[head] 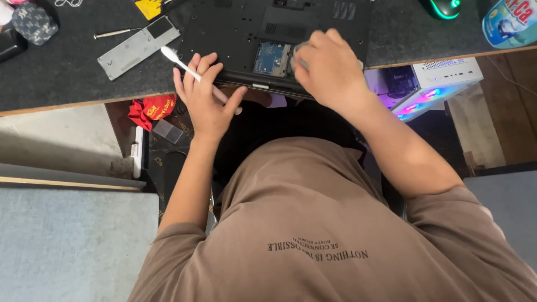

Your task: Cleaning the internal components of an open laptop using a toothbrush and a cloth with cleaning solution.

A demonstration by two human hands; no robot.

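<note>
Head view, looking down past the brown shirt. A black laptop [268, 33] lies upside down at the near edge of the dark felt-topped desk [56, 72], its bottom cover off over one bay, where a small blue circuit board [270, 57] shows.

Left hand [206, 98]: grip closed around the pink handle of a white-headed toothbrush-like brush [190, 71], fingers resting on the laptop's near edge. Brush long axis runs diagonally, head pointing up-left, away from the open bay; the board lies to the right of this grip, near.

Right hand [330, 70]: curled over the bay's right side, just beside the board, fingers bent on something small and greyish; cannot tell what, or how firmly. This hand is the nearer to the board.

Grey rectangular cover plate [138, 46] lies left of the laptop, a thin screwdriver [116, 33] beyond it.
</note>
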